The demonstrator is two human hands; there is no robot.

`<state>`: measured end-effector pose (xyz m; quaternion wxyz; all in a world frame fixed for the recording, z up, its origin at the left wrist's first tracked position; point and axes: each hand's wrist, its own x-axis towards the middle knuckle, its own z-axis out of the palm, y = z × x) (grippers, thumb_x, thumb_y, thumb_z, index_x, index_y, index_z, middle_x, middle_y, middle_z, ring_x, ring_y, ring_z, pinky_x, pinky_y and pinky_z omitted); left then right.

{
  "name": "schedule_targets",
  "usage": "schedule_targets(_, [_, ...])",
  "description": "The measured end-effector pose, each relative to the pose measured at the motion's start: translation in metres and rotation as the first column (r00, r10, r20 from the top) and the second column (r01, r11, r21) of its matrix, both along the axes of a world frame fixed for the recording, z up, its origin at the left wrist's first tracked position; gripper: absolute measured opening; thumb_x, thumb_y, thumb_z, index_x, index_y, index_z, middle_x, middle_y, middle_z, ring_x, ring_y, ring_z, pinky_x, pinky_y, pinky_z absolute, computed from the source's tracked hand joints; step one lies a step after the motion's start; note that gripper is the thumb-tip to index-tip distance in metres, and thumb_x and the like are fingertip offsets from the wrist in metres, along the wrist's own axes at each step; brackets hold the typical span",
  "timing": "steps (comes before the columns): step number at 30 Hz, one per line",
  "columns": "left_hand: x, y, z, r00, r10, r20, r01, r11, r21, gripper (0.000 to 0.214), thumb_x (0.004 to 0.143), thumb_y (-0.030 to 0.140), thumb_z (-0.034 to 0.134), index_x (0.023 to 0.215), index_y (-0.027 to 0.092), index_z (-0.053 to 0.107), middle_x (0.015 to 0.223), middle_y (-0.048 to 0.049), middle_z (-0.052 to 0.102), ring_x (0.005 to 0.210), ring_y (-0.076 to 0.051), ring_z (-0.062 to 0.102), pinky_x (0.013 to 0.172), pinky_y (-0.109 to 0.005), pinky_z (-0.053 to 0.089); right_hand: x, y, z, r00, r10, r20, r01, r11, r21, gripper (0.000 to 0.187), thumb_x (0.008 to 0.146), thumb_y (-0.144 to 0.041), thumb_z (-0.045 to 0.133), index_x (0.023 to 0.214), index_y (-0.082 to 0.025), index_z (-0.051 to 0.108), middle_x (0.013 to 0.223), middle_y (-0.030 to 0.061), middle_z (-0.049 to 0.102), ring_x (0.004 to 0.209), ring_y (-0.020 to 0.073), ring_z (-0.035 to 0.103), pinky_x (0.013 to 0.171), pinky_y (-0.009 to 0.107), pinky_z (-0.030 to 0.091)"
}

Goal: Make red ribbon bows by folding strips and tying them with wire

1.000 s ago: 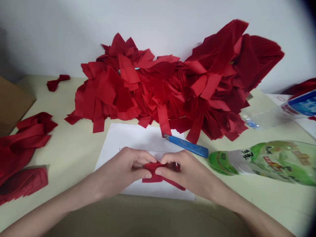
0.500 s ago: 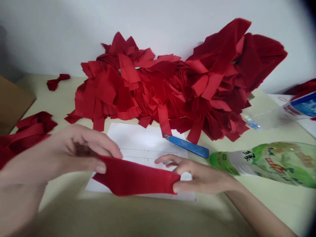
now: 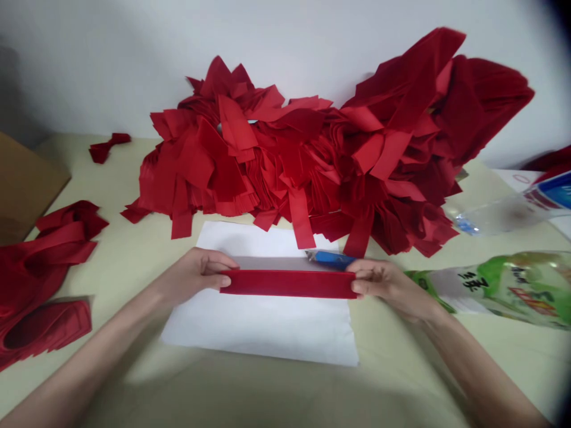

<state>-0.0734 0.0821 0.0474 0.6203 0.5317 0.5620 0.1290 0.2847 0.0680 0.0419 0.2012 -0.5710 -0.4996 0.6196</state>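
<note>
A flat strip of red cloth (image 3: 289,284) lies horizontal just above the white paper sheet (image 3: 263,327). My left hand (image 3: 196,276) pinches its left end between thumb and fingers. My right hand (image 3: 377,282) holds its right end the same way. The strip looks pulled straight between them. A blue utility knife (image 3: 330,259) lies just behind the strip near my right hand, with the strip and fingers hiding part of it.
A large heap of red cloth strips (image 3: 294,154) rests against the white wall behind the paper. A green-labelled plastic bottle (image 3: 504,291) lies on the right, a clear bottle (image 3: 504,215) beyond it. Red folded cloth (image 3: 40,279), a small red bow (image 3: 107,147) and a cardboard box (image 3: 22,184) sit on the left.
The red cloth, bunched between my hands a second ago, has opened into a long strip. My hands have moved apart and now hold it straight across the paper.
</note>
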Motion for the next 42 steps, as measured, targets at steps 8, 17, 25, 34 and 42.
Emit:
schedule_targets(8, [0.007,-0.009,0.002,0.999,0.016,0.033,-0.017,1.0,0.011,0.023,0.077,0.025,0.061,0.099,0.02,0.063,0.079,-0.0003,0.071,0.073,-0.014,0.064,0.066,-0.025,0.049,0.0,-0.013,0.008,0.993,-0.111,-0.026,0.113,0.993,0.046,0.028,0.069,-0.043,0.071,0.073,-0.017,0.062,0.062,-0.0009,0.056,0.058,0.0109,0.051,0.057,0.025,0.041])
schedule_targets(17, [-0.007,-0.004,0.001,0.996,0.091,0.016,-0.09,0.995,-0.052,0.011,0.073,0.028,0.065,0.075,0.017,0.066,0.064,0.0016,0.063,0.058,-0.011,0.057,0.053,-0.022,0.044,-0.028,-0.03,-0.002,0.941,-0.335,0.056,0.312,0.918,0.245,0.029,0.072,-0.042,0.068,0.064,-0.018,0.055,0.06,-0.0017,0.05,0.056,0.0105,0.044,0.052,0.024,0.035])
schedule_targets(25, [-0.006,-0.003,-0.001,0.983,0.166,0.073,-0.16,0.984,-0.078,0.009,0.072,0.025,0.069,0.075,0.017,0.067,0.068,0.0021,0.065,0.065,-0.01,0.062,0.071,-0.025,0.054,-0.038,-0.036,-0.004,0.934,-0.338,0.114,0.253,0.853,0.456,0.025,0.08,-0.036,0.058,0.066,-0.02,0.047,0.056,-0.004,0.042,0.05,0.0097,0.038,0.048,0.024,0.031])
schedule_targets(34, [-0.016,-0.001,0.002,0.987,0.158,0.043,-0.157,0.987,-0.018,0.01,0.072,0.026,0.07,0.076,0.017,0.069,0.067,0.0027,0.066,0.065,-0.011,0.063,0.069,-0.024,0.055,-0.046,-0.041,-0.009,0.952,-0.275,0.134,0.207,0.902,0.379,0.026,0.083,-0.039,0.054,0.069,-0.021,0.041,0.053,-0.0059,0.039,0.046,0.0085,0.037,0.044,0.022,0.03])
schedule_targets(42, [-0.049,0.008,0.038,0.999,-0.029,0.022,0.03,0.999,-0.021,0.006,0.074,0.02,0.065,0.076,0.015,0.067,0.063,0.0039,0.067,0.058,-0.009,0.059,0.059,-0.018,0.046,-0.06,-0.055,-0.004,0.991,-0.056,0.12,0.014,0.946,0.324,0.023,0.091,-0.039,0.04,0.104,-0.02,0.045,0.056,-0.0056,0.046,0.051,0.0098,0.043,0.048,0.021,0.037])
